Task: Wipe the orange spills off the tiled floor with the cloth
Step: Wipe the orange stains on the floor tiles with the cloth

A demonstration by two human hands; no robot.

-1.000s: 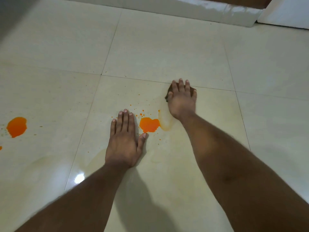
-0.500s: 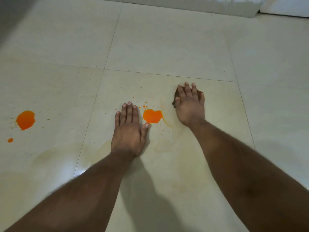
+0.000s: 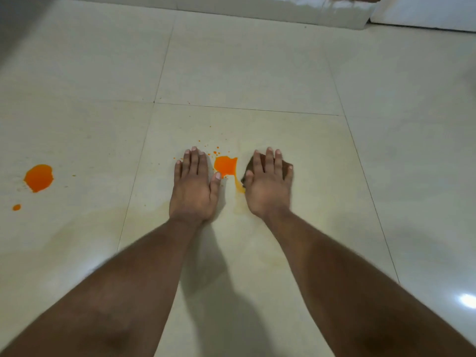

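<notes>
Presses the cloth (image 3: 251,164) flat to the floor (image 3: 244,68) under the right hand (image 3: 268,186), fingers straight and slightly spread, nothing curled round it. Sits closer to the near spill (image 3: 225,165) than a second ago, when hand and cloth lay farther out and up to the right of it. Now lies just beside the spill's right edge, and drags a thin orange tail (image 3: 239,185) from the puddle down to the cloth's near corner. Reads as the start of a pass through this puddle: edge caught, body not yet wiped.

Keeps the left hand (image 3: 194,186) planted palm down on the tile, fingers straight and together, thumb tip just beside the spill's lower left, holding nothing; looks like a prop for body weight.

Leaves a second spill (image 3: 38,177) well apart on the left tile, with a small drop (image 3: 16,207) below it, both untouched. Puts the task roughly midway, judging by pale yellowish smears around both wrists.

Shows the cloth as a small dark brown wad, mostly hidden, peeking out between and beside the fingers. Shows the liquid as opaque, bright and thick-looking, with crisp edges and fine specks (image 3: 216,152) scattered above. Shows glossy cream tiles with thin grout lines, smooth enough to smear rather than absorb
</notes>
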